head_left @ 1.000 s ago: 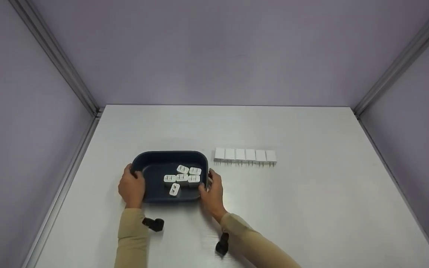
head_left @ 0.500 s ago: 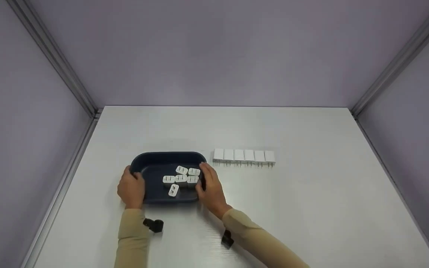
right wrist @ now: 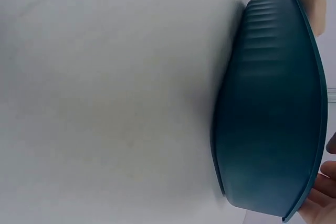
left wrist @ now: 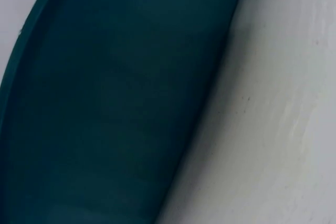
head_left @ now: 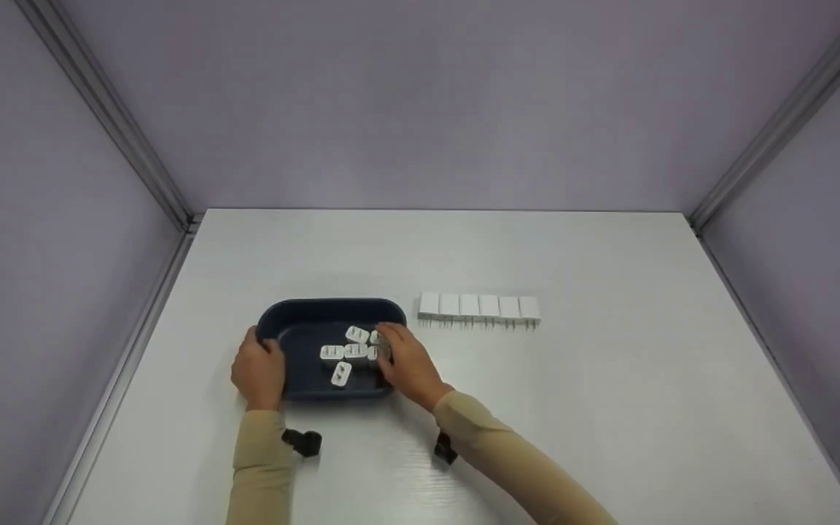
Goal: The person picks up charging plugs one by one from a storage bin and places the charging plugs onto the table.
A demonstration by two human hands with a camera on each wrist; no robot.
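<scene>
A dark blue rectangular tray (head_left: 332,394) stands on the white table, left of centre. Inside it, several white charger plugs (head_left: 341,374) show their prongs upward, bunched toward the right side. My left hand (head_left: 258,370) grips the tray's left rim with the thumb over the inside. Over the right wall reaches my right hand (head_left: 411,368), its fingers above the rightmost plugs and partly covering them. In the right wrist view those fingers (right wrist: 326,184) appear just beyond the rim. The tray's wall (left wrist: 121,103) fills much of the left wrist view.
Right of the tray, several white charger plugs (head_left: 469,306) lie side by side in a straight row, prongs toward me. Grey-lilac walls (head_left: 420,109) close off the table's back and sides. A small black device (head_left: 303,442) sits by the left sleeve.
My right hand has left its grip on the tray's right rim and moved left over the wall, above the plugs. The left hand and tray have stayed in place.
</scene>
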